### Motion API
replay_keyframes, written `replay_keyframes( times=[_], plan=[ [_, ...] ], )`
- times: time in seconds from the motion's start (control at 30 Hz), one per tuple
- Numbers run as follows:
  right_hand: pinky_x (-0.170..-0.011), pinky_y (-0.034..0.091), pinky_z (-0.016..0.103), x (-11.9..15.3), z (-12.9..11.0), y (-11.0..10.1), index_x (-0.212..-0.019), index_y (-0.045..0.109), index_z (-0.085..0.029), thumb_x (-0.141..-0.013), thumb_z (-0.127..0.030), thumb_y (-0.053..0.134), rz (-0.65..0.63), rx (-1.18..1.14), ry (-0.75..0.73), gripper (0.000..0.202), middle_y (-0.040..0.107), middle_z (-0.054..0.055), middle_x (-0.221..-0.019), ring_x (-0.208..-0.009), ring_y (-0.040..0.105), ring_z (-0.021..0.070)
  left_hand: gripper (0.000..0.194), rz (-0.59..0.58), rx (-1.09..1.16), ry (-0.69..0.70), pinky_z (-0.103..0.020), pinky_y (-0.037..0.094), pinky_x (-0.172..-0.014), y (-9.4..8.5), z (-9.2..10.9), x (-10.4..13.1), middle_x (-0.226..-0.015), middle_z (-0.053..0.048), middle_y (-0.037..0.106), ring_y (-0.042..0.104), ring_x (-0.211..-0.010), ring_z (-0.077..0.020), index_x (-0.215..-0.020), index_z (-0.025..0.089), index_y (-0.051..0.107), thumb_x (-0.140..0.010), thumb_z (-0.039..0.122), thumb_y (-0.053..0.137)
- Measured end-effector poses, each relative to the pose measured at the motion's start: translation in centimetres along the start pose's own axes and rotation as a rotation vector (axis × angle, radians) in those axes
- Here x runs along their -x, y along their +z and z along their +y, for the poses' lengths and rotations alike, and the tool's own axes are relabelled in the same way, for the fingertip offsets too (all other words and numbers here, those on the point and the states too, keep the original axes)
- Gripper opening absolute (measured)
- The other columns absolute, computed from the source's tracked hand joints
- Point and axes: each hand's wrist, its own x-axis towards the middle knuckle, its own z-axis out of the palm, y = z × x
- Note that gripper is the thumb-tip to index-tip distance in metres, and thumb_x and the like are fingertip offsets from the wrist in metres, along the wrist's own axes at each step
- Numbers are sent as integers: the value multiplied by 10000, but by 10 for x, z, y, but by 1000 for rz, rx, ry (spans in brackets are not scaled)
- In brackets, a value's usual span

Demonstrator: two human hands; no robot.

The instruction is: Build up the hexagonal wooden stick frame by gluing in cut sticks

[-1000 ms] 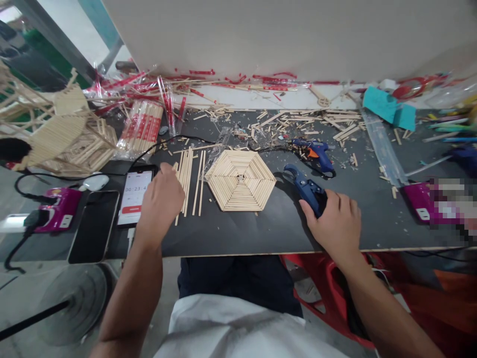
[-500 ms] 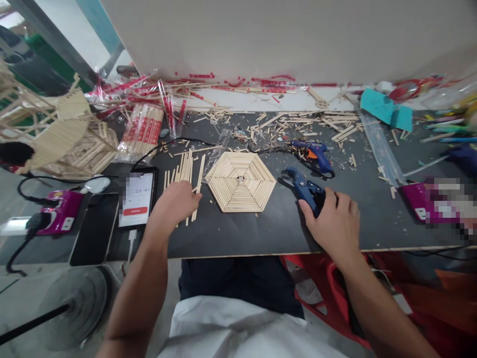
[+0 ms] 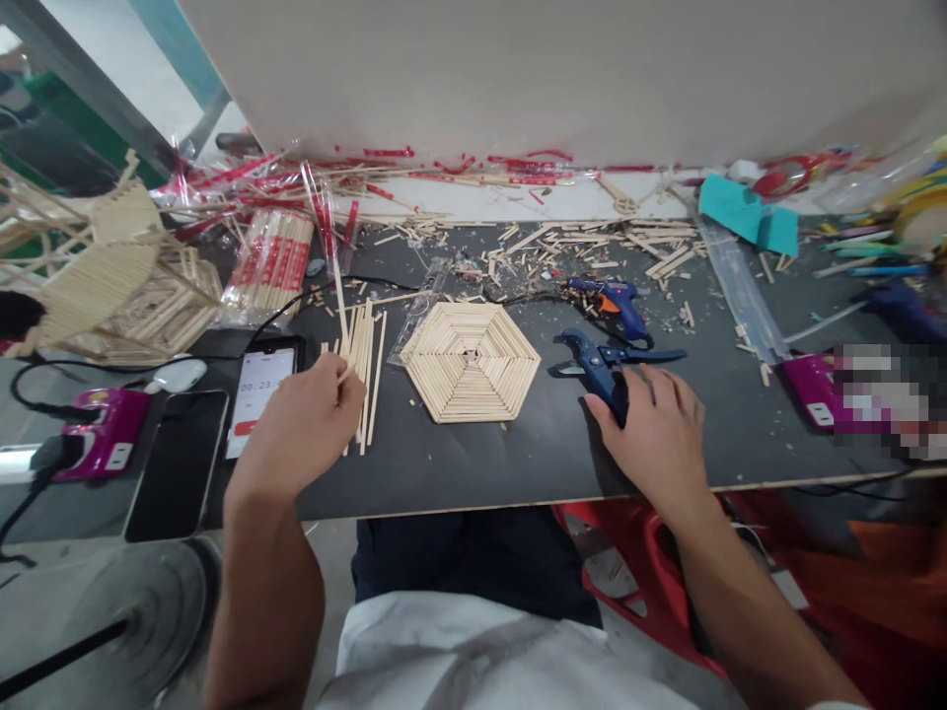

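Pinched in my left hand (image 3: 315, 419) is a thin wooden stick (image 3: 341, 306), its far end tilted up off the table. Several more wooden sticks (image 3: 376, 380) lie beside and under that hand. My right hand (image 3: 655, 424) grips one handle of a blue pipe cutter (image 3: 601, 370); the other handle is spread away to the right, and the blade side points left. Between the hands lies a flat hexagonal panel (image 3: 473, 394) of wooden sticks glued in rings around a small hole.
A blue glue gun (image 3: 618, 304) lies behind the cutter among stick offcuts (image 3: 584, 242). At left are a phone showing a timer (image 3: 252, 390), a dark phone (image 3: 178, 463), a purple power strip (image 3: 110, 434), wrapped stick bundles (image 3: 266, 256) and a stick structure (image 3: 110, 276).
My left hand has drawn back left and lifted one stick from the pile. The cutter's handles have spread apart under my right hand. The view has shifted slightly.
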Motion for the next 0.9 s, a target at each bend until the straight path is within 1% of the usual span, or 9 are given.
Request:
replay_keyframes(
  times=[0.1,0.2,0.3,0.4,0.43,0.5,0.6,0.73,0.9],
  plan=[
    [-1047,450,511,-14,-13,-18,-1218,671,-108,-983,-469,554,65,-156,-59,447,661,225,-1243,-1197,566,355,283,-2,271,130,-317,386,-582,-2,12,-14,-640,-17,586,542,-567,-179,-784,230,523,-1016,312,383],
    [-988,500,462,-43,-45,-40,-1165,701,-149,-982,-485,578,114,-436,-84,402,687,172,-1109,-1066,637,297,337,-97,543,400,-295,427,-615,14,30,-41,-736,-20,612,522,-599,-139,-849,215,539,-1067,331,311],
    [-706,544,338,-84,-82,-44,-1210,677,-169,-976,-597,572,-132,-924,-137,499,704,90,-950,-755,649,185,279,-119,714,673,-298,470,-728,38,50,-69,-794,-21,571,523,-693,-137,-849,228,446,-1073,309,301],
    [-579,488,284,-120,-110,-27,-1055,680,-171,-919,-712,586,-277,-1267,-228,565,669,29,-785,-626,579,136,206,-164,808,784,-300,498,-727,57,64,-88,-805,-26,544,526,-715,-147,-861,242,403,-1043,271,310],
    [-558,475,280,-128,-115,-19,-982,677,-181,-917,-723,577,-287,-1322,-237,555,650,18,-749,-601,566,130,192,-181,820,806,-304,509,-738,61,67,-92,-813,-33,560,541,-726,-150,-873,238,418,-1034,267,319],
    [-557,468,278,-136,-119,-3,-882,666,-198,-912,-726,581,-217,-1352,-250,536,638,11,-728,-605,565,131,199,-187,852,810,-313,532,-775,67,68,-97,-864,-60,621,592,-775,-157,-898,218,473,-1027,281,335],
    [-665,505,295,-134,-116,11,-896,697,-211,-937,-690,575,-85,-1284,-281,496,691,32,-831,-732,618,154,229,-149,861,764,-321,545,-845,74,65,-100,-951,-89,693,650,-872,-166,-916,180,563,-1007,303,392],
    [-797,516,331,-128,-111,13,-921,732,-221,-999,-612,527,-29,-1149,-419,448,735,51,-923,-823,645,169,232,-142,788,712,-320,537,-837,83,59,-103,-914,-72,718,659,-861,-168,-878,160,617,-962,273,433],
    [-801,498,319,-128,-113,16,-954,734,-229,-1023,-545,525,-35,-1073,-536,385,748,53,-958,-855,652,173,235,-135,657,682,-342,531,-811,92,55,-106,-874,-84,722,664,-842,-192,-793,167,632,-899,201,426]
  ],
)
